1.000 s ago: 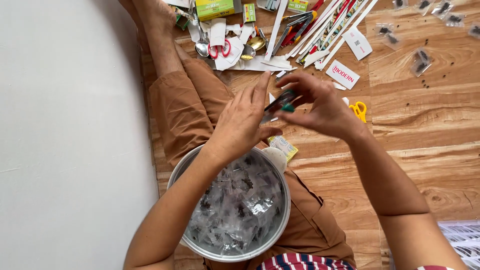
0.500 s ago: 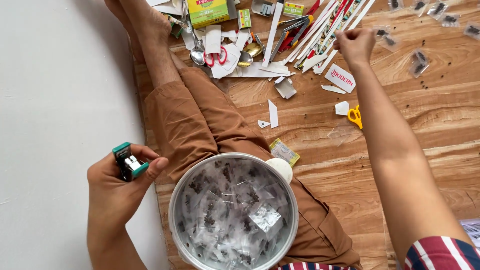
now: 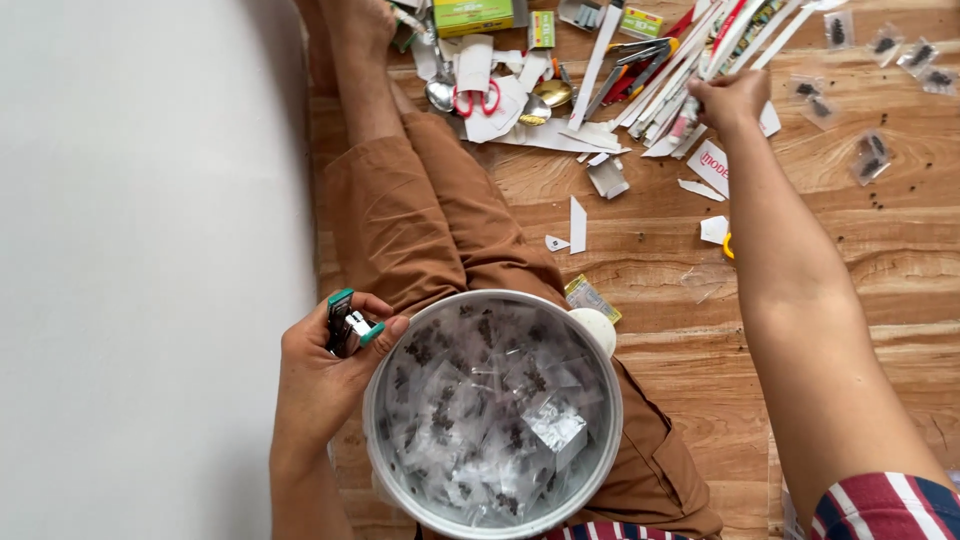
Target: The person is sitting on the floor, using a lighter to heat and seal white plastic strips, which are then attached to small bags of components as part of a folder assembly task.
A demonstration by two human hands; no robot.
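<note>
Head view, landmark: I take the round metal bowl [image 3: 492, 415] on the lap as my reference; it is full of small clear packets [image 3: 480, 420] holding dark bits
Left hand: I see my left hand [image 3: 320, 375] just left of the bowl's rim, fingers curled around a small stapler [image 3: 348, 323] with green ends, gripping it firmly
Stapler: it sits at the bowl's upper left edge, tilted, close to the rim; I cannot tell whether it touches the rim
Right hand: my right hand [image 3: 728, 100] is stretched far up and to the right of the bowl, well apart from it, fingers bent down onto a fan of long white card strips [image 3: 690, 60]; I cannot tell whether it has closed on one
Floor: wooden floor [image 3: 900, 300] to the right of the bowl, with white paper scraps [image 3: 578, 222] lying above the bowl
Beyond the bowl: red-handled scissors [image 3: 476, 100] and a spoon [image 3: 440, 92] far above it, a green box [image 3: 472, 14] at the top edge
Upper right of the bowl: several small clear bags [image 3: 872, 155] with dark contents, spread over the floor
Beside the bowl: a small yellow-edged packet [image 3: 590, 298] and a white round lid [image 3: 596, 328] at its upper right rim
Legs: brown trousers [image 3: 420, 210] run from the bowl upward
</note>
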